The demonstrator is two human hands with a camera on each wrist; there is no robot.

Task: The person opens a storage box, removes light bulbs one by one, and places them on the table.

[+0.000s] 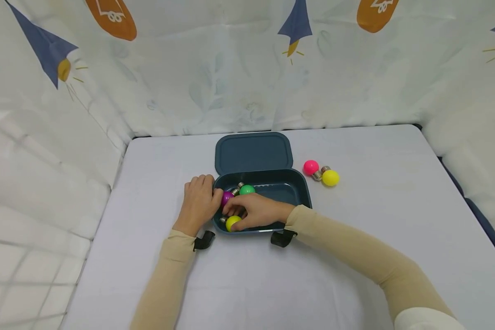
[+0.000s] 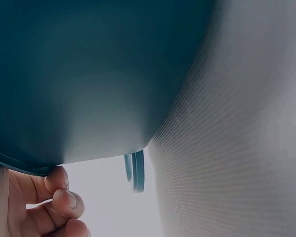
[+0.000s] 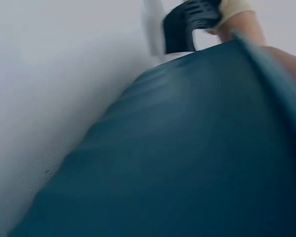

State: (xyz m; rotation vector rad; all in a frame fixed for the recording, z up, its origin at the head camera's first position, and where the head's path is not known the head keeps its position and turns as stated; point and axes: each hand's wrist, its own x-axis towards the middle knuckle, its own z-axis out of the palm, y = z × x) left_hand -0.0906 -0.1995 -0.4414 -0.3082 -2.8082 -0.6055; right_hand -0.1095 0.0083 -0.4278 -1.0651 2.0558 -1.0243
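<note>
A dark teal plastic box (image 1: 288, 196) sits on the table and holds small light bulbs. My left hand (image 1: 200, 201) grips its left rim; the left wrist view shows the curled fingers (image 2: 64, 200) at the rim's edge. Inside the box, my right hand (image 1: 257, 211) has its thumb and curled fingers around a yellow light bulb (image 1: 233, 222) in the near left corner. Behind that hand lie a purple light bulb (image 1: 227, 197) and a green light bulb (image 1: 247, 189). The right wrist view shows mostly the box's outer wall (image 3: 177, 148).
The matching lid (image 1: 253, 152) lies flat behind the box. To the right, a pink light bulb (image 1: 311, 167) and another yellow light bulb (image 1: 330, 178) lie close together on the white tablecloth (image 1: 375, 201). A patterned curtain (image 1: 239, 73) hangs behind the table.
</note>
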